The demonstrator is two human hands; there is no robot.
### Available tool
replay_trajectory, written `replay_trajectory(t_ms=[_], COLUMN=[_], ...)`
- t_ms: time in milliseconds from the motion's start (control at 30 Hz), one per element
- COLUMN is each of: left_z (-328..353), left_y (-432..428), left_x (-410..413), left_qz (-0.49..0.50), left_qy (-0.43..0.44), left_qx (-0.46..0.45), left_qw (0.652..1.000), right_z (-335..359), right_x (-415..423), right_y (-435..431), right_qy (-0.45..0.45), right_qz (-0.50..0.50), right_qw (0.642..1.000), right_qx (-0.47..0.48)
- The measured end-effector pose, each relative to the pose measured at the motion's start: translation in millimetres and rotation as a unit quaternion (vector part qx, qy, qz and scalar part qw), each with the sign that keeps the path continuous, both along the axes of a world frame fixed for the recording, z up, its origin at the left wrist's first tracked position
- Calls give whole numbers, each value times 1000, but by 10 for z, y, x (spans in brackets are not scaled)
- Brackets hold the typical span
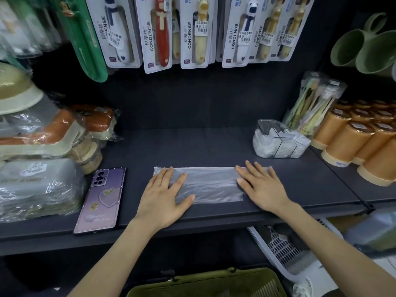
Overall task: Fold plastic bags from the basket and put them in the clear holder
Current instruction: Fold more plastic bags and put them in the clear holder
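Shelf (192,151), dark and matte, bears a plastic bag (211,185) pressed under the flat, outspread left hand (165,196) and right hand (260,185).

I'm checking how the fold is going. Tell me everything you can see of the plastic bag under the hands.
The plastic bag is thin, clear, slightly crinkled film, lying flat as a long sideways strip near the front edge of the dark shelf. The left hand presses flat on its left end and the right hand on its right end, fingers straight. It lies between the phone and the clear holder, touching neither.
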State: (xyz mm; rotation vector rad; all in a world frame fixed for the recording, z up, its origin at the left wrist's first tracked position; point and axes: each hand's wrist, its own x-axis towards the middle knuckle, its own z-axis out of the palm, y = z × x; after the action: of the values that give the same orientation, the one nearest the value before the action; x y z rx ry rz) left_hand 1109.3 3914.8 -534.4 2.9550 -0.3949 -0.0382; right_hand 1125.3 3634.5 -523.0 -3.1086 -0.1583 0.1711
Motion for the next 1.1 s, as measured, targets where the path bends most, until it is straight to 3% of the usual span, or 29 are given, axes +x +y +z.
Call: replay_trajectory(t_ms=[67, 133, 200, 333, 433, 567, 700, 867, 933, 1000, 1100], left_z=[-5, 0, 9, 13, 14, 12, 20, 59, 93, 140, 216], left_y=[1, -6, -10, -14, -8, -3, -6, 1, 19, 61, 186], left_x=[-1, -4, -10, 4, 5, -8, 4, 17, 18, -4, -112], left_qz=[0, 0, 0, 2, 9, 7, 6, 9, 6, 10, -19], left_qy=[-3, -6, -6, 0, 6, 7, 11, 44, 57, 57, -34], left_qx=[4, 7, 7, 3, 10, 12, 15, 12, -19, -114, -233], left_qw=[1000, 1000, 1000, 1000, 1000, 1000, 1000, 999, 998, 992, 972], right_z=[68, 116, 105, 9, -75, -75, -58, -108, -105, -98, -65], right_x=[-1, -16, -44, -90, -62, -128, -238, -237, -238, -272, -367], right_y=[-101, 59, 427, 992, 845, 456, 324, 363, 396, 407, 376], right_qy=[-9, -102, -183, -102, -16, -114, -262, -257, -248, -229, -218], right_qz=[-42, -57, 14, 113, 84, 64, 187, 242, 224, 210, 199], right_qw=[999, 993, 982, 988, 996, 990, 934, 922, 927, 934, 938], right_qx=[11, 20, 38, 27, 40, 47, 155, 158, 172, 177, 183])
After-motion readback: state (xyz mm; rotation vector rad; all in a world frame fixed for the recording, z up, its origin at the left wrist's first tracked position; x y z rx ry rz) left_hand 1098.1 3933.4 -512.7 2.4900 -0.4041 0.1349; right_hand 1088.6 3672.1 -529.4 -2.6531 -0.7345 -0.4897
